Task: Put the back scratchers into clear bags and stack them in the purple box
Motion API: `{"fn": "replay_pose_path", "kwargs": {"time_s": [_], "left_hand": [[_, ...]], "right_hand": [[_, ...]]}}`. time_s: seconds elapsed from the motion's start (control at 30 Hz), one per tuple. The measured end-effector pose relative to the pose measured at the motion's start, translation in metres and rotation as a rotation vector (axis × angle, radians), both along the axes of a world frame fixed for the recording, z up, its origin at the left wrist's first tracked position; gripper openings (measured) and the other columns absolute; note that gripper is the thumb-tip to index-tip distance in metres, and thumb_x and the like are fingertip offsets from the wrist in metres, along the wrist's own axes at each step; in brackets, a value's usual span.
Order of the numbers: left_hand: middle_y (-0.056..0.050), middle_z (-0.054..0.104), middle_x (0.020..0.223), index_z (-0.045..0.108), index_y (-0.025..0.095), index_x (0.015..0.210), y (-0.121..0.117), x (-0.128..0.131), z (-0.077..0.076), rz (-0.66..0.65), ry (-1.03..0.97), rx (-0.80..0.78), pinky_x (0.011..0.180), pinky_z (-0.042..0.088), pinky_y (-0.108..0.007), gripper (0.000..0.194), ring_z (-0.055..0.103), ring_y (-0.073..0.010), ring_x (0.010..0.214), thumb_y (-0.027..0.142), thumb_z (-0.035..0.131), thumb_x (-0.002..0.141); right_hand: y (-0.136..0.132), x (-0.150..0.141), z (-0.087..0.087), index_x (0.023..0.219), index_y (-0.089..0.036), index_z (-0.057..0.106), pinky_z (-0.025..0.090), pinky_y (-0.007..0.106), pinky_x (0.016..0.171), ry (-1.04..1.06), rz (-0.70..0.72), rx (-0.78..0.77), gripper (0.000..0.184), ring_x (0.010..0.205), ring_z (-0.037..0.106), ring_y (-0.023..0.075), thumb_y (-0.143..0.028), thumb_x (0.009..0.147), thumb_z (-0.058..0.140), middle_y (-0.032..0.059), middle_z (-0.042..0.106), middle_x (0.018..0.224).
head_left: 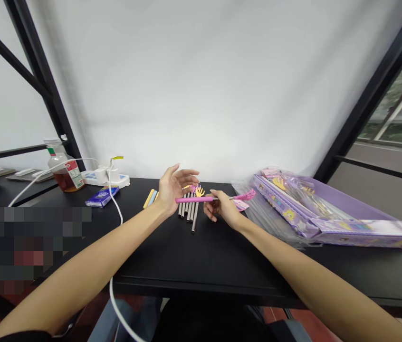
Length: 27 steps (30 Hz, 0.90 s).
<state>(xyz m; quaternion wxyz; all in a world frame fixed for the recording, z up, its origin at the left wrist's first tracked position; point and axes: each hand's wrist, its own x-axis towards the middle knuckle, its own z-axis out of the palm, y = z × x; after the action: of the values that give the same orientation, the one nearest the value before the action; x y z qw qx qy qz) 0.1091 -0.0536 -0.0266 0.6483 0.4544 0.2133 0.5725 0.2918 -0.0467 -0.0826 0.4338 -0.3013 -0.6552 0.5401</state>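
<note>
So the right hand (223,208) has its fingers (211,212) curled around the handle of what looks like a pink back scratcher (194,200), held level just above the black surface (158,259), with the frilly pink tip pointing right. The left hand (176,187) is spread wide open and holding nothing, right beside a little yellow hand-shaped piece (199,192). Below them lies a row of metal rods (189,212), with yellow and blue chalk sticks (150,198) just to the left. As things stand, one scratcher is out, while a purple box (282,202) on the right holds more yellow bits (can't count them through the plastic).
</note>
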Motion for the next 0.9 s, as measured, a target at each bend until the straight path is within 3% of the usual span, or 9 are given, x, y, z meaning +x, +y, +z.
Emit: {"fn": "replay_pose_path", "kwargs": {"time_s": [0.4,0.9], "left_hand": [[-0.007,0.064,0.067,0.075,0.013,0.079,0.002,0.004,-0.010,0.010,0.074,-0.016,0.053,0.041,-0.023,0.046,0.055,-0.0132,0.061,0.052,0.052,0.083],[-0.007,0.062,0.068,0.075,0.011,0.078,0.001,0.005,-0.010,-0.017,0.044,-0.034,0.044,0.033,-0.020,0.045,0.050,-0.0109,0.057,0.051,0.054,0.082]], "right_hand": [[-0.008,-0.009,0.003,0.052,-0.021,0.045,0.030,0.026,0.040,0.021,0.009,0.052,0.049,0.035,0.042,0.0114,-0.050,0.090,0.036,0.0006,0.048,0.044],[-0.009,-0.012,-0.002,0.054,-0.021,0.042,0.028,0.025,0.038,0.045,0.044,0.037,0.048,0.035,0.040,0.0102,-0.052,0.090,0.036,-0.0010,0.045,0.044]]}}
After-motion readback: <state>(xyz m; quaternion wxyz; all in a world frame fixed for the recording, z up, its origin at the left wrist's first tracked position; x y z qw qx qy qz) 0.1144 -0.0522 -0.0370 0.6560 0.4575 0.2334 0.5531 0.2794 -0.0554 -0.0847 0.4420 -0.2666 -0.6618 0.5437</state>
